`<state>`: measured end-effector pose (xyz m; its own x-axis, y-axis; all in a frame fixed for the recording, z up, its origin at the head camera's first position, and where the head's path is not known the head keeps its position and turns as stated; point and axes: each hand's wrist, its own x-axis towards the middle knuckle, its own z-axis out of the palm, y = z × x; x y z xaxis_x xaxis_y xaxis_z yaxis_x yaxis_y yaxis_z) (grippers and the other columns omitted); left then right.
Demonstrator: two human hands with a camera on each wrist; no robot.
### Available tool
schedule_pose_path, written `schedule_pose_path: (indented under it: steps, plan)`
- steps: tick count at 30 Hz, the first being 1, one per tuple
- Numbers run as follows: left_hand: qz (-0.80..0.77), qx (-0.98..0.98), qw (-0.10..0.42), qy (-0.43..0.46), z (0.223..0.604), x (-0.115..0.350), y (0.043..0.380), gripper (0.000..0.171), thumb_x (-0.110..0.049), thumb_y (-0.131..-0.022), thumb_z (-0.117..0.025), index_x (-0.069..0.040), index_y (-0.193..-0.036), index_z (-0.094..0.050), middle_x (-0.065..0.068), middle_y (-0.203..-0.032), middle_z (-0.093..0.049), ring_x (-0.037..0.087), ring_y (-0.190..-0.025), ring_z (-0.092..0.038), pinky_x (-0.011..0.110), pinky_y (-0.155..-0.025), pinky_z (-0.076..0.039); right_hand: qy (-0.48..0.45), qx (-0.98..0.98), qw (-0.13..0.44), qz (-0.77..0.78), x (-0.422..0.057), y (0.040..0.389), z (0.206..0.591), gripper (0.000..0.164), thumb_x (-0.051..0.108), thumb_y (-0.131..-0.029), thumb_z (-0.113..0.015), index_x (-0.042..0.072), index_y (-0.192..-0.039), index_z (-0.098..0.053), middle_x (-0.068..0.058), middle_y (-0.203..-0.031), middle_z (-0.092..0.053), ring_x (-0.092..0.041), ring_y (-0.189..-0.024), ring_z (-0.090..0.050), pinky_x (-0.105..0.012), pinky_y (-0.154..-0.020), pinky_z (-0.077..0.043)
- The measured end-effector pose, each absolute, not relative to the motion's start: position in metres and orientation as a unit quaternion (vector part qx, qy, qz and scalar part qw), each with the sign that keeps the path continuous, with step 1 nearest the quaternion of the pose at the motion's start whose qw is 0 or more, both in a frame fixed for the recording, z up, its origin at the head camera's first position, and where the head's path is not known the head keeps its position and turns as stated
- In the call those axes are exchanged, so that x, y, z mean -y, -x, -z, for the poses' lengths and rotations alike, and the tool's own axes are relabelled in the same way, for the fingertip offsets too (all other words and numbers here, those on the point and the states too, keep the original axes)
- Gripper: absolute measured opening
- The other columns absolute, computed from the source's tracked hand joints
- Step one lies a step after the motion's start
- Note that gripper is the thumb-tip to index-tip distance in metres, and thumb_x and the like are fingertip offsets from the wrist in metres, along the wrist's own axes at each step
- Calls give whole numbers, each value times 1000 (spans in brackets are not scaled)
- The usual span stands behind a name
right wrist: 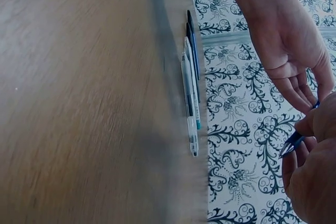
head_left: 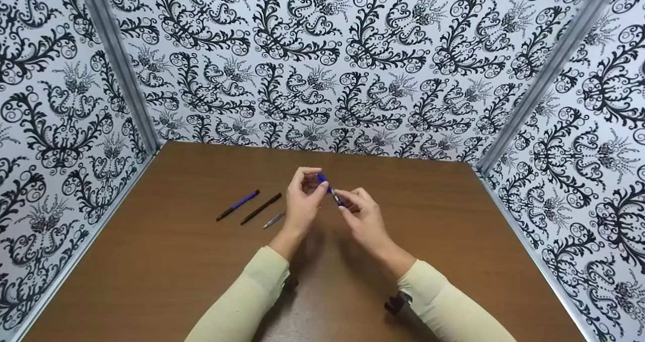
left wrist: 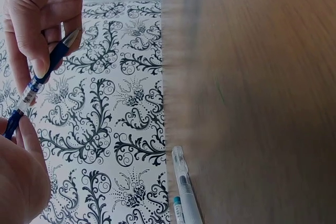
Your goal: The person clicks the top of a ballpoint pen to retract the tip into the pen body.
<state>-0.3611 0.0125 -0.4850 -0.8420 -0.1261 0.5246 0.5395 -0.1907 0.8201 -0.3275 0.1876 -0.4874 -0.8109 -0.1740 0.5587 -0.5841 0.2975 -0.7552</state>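
My left hand pinches the upper end of a blue pen above the table, and my right hand pinches its lower end. In the left wrist view the pen has a clear middle, a dark blue grip and a silver tip. Its tip points past the right hand's fingers, while the left hand is large at the lower left. In the right wrist view the silver tip of the pen pokes out beside the right hand; fingers hide most of the barrel.
On the brown table, left of the hands, lie a blue-and-black pen, a black pen and a clear pen partly behind the left hand. A teal-ended pen lies beside the clear one. Patterned panels enclose the table.
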Motion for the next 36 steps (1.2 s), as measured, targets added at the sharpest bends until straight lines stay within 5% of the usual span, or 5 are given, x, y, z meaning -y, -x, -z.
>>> schedule_pose_path:
  steps: [15,27,36]
  plan:
    - [754,594,224,169,484,-11,362,23,11,-94,-70,2,-115,-69,16,-94,-70,21,-81,-64,29,-56,-53,-253,786,190,-531,-186,327,488,39,-14,-96,-73,4,-130,-81,-8,-100,-64,-22,-90,-69,-26,-82,-59]
    - [742,596,242,187,484,-11,359,44,15,-95,-66,-1,-136,-61,16,-105,-61,24,-91,-60,27,-78,-56,-267,783,205,-523,-183,327,487,39,-13,-95,-75,5,-130,-81,-7,-101,-66,-23,-93,-70,-29,-80,-61]
    - [742,591,247,196,484,-11,359,43,15,-95,-65,-2,-135,-62,19,-104,-61,24,-93,-60,28,-82,-57,-265,787,200,-520,-185,328,488,41,-14,-95,-74,5,-131,-81,-7,-100,-64,-22,-93,-69,-28,-80,-61]
